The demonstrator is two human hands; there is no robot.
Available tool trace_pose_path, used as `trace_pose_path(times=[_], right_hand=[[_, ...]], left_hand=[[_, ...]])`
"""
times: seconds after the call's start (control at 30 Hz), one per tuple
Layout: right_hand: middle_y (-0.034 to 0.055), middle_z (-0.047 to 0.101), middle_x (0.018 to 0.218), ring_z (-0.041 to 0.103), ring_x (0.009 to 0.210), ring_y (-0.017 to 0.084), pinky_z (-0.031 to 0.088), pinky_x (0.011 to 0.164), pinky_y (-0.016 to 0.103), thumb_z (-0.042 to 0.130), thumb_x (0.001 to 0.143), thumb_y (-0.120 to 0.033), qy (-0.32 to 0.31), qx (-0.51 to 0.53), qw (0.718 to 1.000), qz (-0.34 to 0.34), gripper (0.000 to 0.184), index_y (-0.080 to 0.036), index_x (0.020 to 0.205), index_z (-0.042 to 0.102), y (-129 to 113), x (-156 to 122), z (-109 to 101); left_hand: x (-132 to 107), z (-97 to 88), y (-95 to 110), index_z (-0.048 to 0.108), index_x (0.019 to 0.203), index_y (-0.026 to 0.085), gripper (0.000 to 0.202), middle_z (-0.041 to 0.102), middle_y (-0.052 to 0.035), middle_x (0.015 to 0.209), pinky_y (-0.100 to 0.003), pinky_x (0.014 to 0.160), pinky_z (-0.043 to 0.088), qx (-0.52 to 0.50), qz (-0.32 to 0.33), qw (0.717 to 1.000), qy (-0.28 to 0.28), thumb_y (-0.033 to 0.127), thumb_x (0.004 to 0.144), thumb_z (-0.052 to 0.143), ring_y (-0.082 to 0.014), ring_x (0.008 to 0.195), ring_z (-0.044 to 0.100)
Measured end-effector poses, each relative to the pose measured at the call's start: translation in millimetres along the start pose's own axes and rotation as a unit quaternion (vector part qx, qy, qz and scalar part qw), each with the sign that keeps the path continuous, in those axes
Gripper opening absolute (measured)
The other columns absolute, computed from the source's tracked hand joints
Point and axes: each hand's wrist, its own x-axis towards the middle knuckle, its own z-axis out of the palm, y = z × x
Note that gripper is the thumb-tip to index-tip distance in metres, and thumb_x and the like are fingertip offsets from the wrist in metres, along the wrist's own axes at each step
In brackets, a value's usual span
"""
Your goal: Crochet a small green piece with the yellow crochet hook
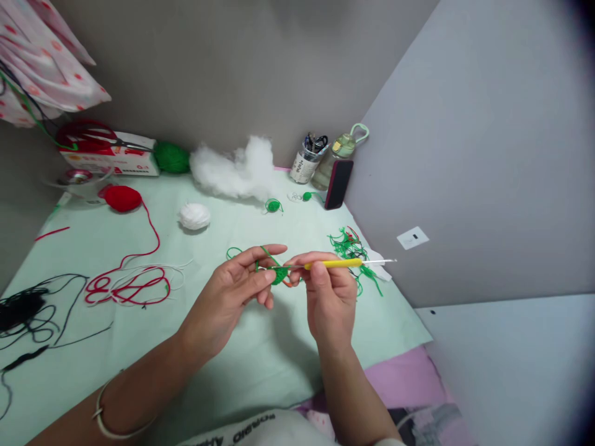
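Between both hands, above the middle of the table, is a small piece of green crochet [279, 275]. My left hand [242, 277] pinches its left edge between thumb and fingers, and a green strand runs up over the index finger. A crochet hook [337, 264] with a yellow handle lies sideways in my right hand [328, 291], gripped by thumb and fingers. Its thin left end reaches the green piece; its other metal end sticks out to the right. A bit of orange shows just under the crochet, partly hidden by the fingers.
Red yarn [123, 198], a white yarn ball [194, 216] and black yarn [21, 308] lie left. Behind are white stuffing [235, 167], a green ball [171, 157] and scissors [93, 134] on a box. A phone [339, 184], bottle [344, 145] and green scraps [348, 244] stand or lie right.
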Motion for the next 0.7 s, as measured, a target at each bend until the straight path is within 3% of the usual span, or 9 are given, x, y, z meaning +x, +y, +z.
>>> trace_pose_path(times=[0.13,0.3,0.37,0.53,0.7], right_hand=[[0.0035,0.079,0.088,0.071,0.067,0.013,0.062,0.064,0.028,0.060,0.106,-0.033,-0.009,0.004,1.000,-0.018,0.020,-0.022,0.097,0.074,-4,-2,-1],[0.0033,0.081,0.098,0.075,0.077,0.015,0.064,0.071,0.032,0.055,0.107,-0.021,-0.017,-0.142,0.980,-0.141,0.022,-0.025,0.112,0.076,-8,-14,0],[0.0029,0.081,0.101,0.075,0.080,0.016,0.064,0.072,0.032,0.054,0.107,-0.018,-0.017,-0.150,0.973,-0.172,0.025,-0.027,0.116,0.075,-7,-17,0],[0.0009,0.079,0.098,0.074,0.075,0.013,0.064,0.069,0.029,0.053,0.107,-0.016,-0.002,-0.124,0.984,-0.128,0.026,-0.027,0.111,0.075,-7,-16,1],[0.0040,0.080,0.102,0.074,0.083,0.017,0.064,0.072,0.034,0.054,0.105,-0.013,-0.035,-0.164,0.966,-0.199,0.028,-0.027,0.120,0.073,-3,-14,-2]], left_hand=[[1,-1.9,1,0.086,0.110,0.025,0.027,0.066,0.0010,0.089,-0.021,0.055,0.050,0.032,0.008,0.999,0.014,0.026,0.083,0.087,-0.0053,0.057,0.051],[0,-6.2,-5,0.085,0.113,0.033,0.027,0.064,0.0041,0.086,-0.020,0.066,0.051,0.119,0.067,0.989,0.049,0.023,0.088,0.082,-0.0059,0.063,0.059],[-1,-7.3,-6,0.085,0.112,0.035,0.026,0.064,0.0050,0.083,-0.019,0.067,0.051,0.130,0.077,0.987,0.054,0.023,0.089,0.081,-0.0058,0.064,0.060],[-1,-6.3,-4,0.085,0.111,0.033,0.026,0.067,0.0039,0.089,-0.019,0.065,0.051,0.136,0.070,0.987,0.045,0.025,0.087,0.083,-0.0059,0.064,0.060],[-2,0.8,-3,0.084,0.108,0.027,0.027,0.062,0.0052,0.073,-0.021,0.064,0.053,0.180,0.109,0.974,0.087,0.019,0.083,0.082,-0.0084,0.062,0.057]])
